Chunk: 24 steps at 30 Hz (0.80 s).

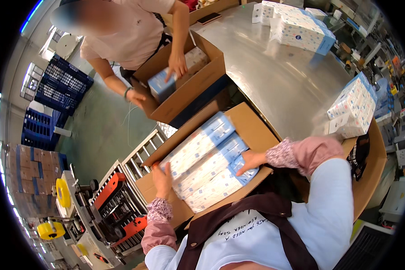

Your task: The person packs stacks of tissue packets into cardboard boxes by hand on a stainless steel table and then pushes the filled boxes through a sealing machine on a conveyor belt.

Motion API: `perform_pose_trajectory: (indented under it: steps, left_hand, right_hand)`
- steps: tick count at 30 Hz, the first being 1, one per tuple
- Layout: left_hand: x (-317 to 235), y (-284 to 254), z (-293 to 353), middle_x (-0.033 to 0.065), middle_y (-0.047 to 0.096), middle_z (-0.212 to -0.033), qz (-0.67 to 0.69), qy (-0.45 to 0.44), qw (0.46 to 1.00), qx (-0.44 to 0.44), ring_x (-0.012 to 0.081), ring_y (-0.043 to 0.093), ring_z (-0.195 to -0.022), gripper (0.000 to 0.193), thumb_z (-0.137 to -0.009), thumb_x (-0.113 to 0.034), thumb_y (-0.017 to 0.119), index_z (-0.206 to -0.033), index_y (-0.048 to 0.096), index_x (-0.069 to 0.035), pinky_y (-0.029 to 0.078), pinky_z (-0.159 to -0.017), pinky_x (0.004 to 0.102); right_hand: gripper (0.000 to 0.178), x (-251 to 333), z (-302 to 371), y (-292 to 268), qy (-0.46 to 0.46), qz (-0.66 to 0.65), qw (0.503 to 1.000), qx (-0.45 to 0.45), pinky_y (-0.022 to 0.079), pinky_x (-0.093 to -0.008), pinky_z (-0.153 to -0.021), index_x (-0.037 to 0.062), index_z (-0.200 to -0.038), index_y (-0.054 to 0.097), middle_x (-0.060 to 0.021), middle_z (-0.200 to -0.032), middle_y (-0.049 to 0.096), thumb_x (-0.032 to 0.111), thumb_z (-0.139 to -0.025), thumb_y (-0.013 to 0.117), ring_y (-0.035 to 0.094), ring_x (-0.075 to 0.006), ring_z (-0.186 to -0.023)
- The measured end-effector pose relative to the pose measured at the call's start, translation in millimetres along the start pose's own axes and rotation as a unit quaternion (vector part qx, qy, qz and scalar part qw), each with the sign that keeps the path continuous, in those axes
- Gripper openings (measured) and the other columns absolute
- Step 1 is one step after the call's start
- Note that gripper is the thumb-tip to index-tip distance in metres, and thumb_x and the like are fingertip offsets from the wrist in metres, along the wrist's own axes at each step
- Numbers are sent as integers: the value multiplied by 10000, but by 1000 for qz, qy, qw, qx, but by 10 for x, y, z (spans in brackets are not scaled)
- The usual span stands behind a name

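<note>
Head view: the left hand is pressing flat on one end of the tissue packs sitting in the open box, and the right hand is lying open on the other end, neither really gripping. Looks like the packing-down step; next they'd need squaring so the flaps close. A co-worker's hand is loading a second box by the table.

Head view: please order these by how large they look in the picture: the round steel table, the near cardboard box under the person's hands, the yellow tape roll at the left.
1. Round steel table, largest.
2. Near cardboard box, filled with tissue packs; it lies closer to the camera, so its size is flattered.
3. Yellow tape roll, clearly smallest.
</note>
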<state>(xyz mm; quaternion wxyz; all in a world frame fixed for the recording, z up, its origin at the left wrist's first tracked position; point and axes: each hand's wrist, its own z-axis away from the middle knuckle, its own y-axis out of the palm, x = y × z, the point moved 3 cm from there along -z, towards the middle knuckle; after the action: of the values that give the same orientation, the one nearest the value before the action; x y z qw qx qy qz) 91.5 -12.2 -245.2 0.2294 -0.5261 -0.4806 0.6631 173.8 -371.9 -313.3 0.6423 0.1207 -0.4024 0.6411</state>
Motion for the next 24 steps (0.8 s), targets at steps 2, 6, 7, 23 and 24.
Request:
perform_pose_trajectory:
  steps: [2, 6, 7, 23, 24]
  left_hand:
    - [67, -161, 176, 279, 432, -1244, -20, -19, 999, -21, 412, 453, -1141, 610, -845, -356, 613, -1242, 412, 62, 391, -945, 442]
    - [-187, -274, 558, 267, 269, -1415, -165, 177, 970, -30, 399, 246, -1326, 723, -834, -378, 603, -1334, 334, 70, 182, -1096, 489]
    - [-133, -166, 647, 267, 269, -1415, -168, 170, 971, -32, 399, 246, -1326, 723, -834, -378, 603, -1334, 334, 70, 182, -1096, 489]
    - [696, -1089, 1417, 143, 591, -1072, 454, -231, 861, -9, 211, 600, -995, 579, -836, -193, 664, -1287, 381, 34, 498, -817, 304]
    - [542, -1151, 1473, 139, 518, -1210, 404, -153, 887, 166, 229, 549, -1080, 717, -802, -155, 676, -1389, 291, -8, 438, -938, 382]
  right_hand:
    - [719, 516, 86, -56, 0, 114, 993, -40, 433, -392, -910, -68, -1166, 517, -274, -1097, 571, 461, -723, 718, 543, -378, -1057]
    - [477, 1462, 299, -394, -252, 301, 879, -273, 396, -419, -962, -39, -1210, 496, -230, -1244, 510, 301, -880, 555, 470, -336, -1188]
    - [546, 1618, 225, -421, -323, 345, 824, -312, 334, -430, -1016, -39, -1269, 435, -222, -1321, 434, 347, -892, 527, 384, -327, -1260]
    - [589, 123, 195, -1073, 16, -203, 936, -287, 444, -379, -895, -48, -1144, 579, -229, -1152, 593, 473, -927, 411, 581, -304, -1077]
    - [589, 482, 327, -1038, -58, -301, 919, -247, 447, -377, -890, -41, -1149, 581, -213, -1173, 589, 477, -933, 401, 583, -282, -1078]
